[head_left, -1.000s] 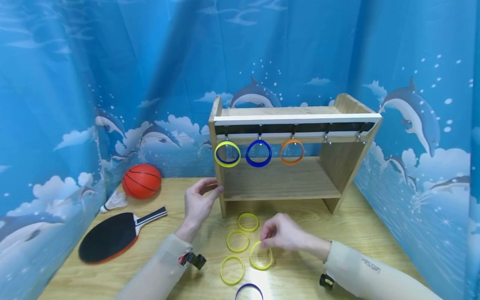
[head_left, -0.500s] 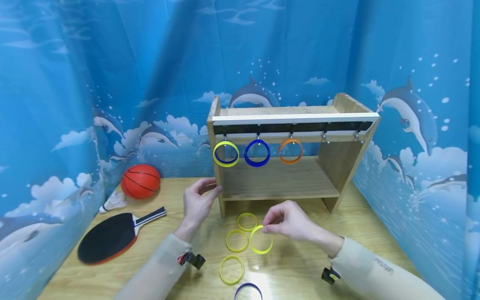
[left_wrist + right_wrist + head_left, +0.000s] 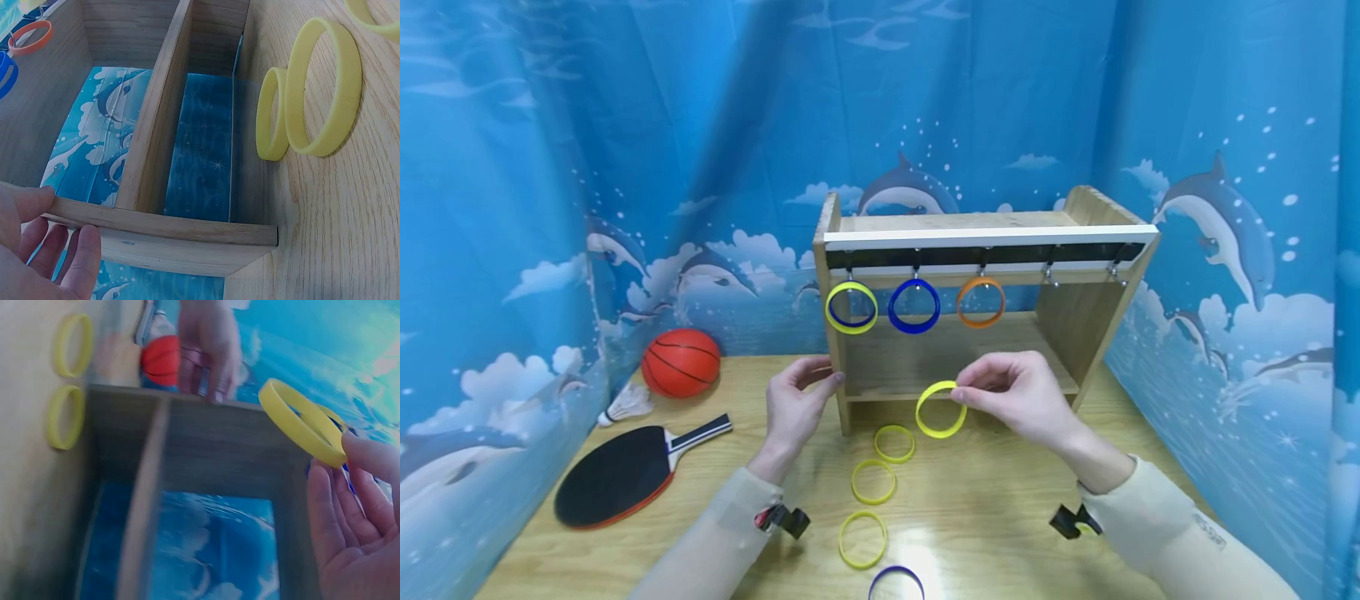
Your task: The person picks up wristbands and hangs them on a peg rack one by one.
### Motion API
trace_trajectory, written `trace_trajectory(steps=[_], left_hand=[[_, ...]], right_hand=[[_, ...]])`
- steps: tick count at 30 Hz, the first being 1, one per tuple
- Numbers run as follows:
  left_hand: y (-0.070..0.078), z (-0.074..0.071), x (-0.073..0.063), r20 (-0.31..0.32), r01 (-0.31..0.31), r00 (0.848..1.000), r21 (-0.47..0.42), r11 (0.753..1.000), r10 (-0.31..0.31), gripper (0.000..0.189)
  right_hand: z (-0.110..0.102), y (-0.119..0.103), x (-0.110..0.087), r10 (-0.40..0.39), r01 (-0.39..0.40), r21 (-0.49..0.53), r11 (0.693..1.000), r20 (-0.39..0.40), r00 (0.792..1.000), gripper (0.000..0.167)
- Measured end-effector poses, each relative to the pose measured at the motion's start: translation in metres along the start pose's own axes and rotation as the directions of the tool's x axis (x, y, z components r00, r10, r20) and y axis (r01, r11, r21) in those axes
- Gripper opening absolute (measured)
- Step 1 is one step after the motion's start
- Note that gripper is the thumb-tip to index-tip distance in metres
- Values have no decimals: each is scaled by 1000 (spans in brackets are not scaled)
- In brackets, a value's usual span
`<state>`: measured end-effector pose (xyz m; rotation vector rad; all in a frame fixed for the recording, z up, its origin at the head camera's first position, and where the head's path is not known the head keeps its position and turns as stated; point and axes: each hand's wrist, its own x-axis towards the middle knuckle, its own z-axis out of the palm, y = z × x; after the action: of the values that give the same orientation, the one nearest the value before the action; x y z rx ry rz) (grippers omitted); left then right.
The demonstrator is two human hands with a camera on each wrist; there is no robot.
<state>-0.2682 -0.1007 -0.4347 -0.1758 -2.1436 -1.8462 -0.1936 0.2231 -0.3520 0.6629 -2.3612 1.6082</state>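
Note:
My right hand [image 3: 1022, 398] pinches a yellow wristband [image 3: 940, 433] between thumb and fingers, in front of the lower board of a wooden shelf [image 3: 955, 354]. In the right wrist view, the held wristband [image 3: 294, 427] is tilted. My left hand [image 3: 796, 407] grips the edge of the shelf's left side panel, its thumb [image 3: 34, 201] on one face and fingers on the other. From the shelf's hooks hang a yellow wristband [image 3: 851, 331] with a blue one behind it, a blue wristband [image 3: 914, 328] and an orange wristband [image 3: 980, 323]. Two hooks [image 3: 1051, 275] at the right hold nothing.
Three yellow wristbands, the nearest one [image 3: 863, 567] included, and a dark blue wristband [image 3: 897, 569] lie on the table. At the left are a table tennis bat [image 3: 616, 475], a shuttlecock [image 3: 628, 403] and a small red basketball [image 3: 681, 363]. A dolphin-print curtain [image 3: 760, 167] surrounds the table.
My right hand has lifted the yellow wristband from the table, upward and slightly right, toward the shelf. The left hand has stayed on the side panel.

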Motion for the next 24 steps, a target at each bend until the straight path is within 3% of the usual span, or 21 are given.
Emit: trace_trajectory(steps=[6,13,17,24], left_hand=[[1,0,-1,-2,-1,1000,8,1000,1,29],[1,0,-1,3,1,1000,16,1000,-1,29],[1,0,-2,3,8,1000,24,1000,-8,29],[2,0,-2,0,13,1000,24,1000,-13,29]], right_hand=[[-20,-16,10,-69,89,92,992,-199,977,13],[-35,-33,26,-126,176,84,981,-417,900,10],[-37,-34,32,-141,204,75,976,-492,859,10],[-37,-28,41,-152,246,91,965,-568,809,13]])
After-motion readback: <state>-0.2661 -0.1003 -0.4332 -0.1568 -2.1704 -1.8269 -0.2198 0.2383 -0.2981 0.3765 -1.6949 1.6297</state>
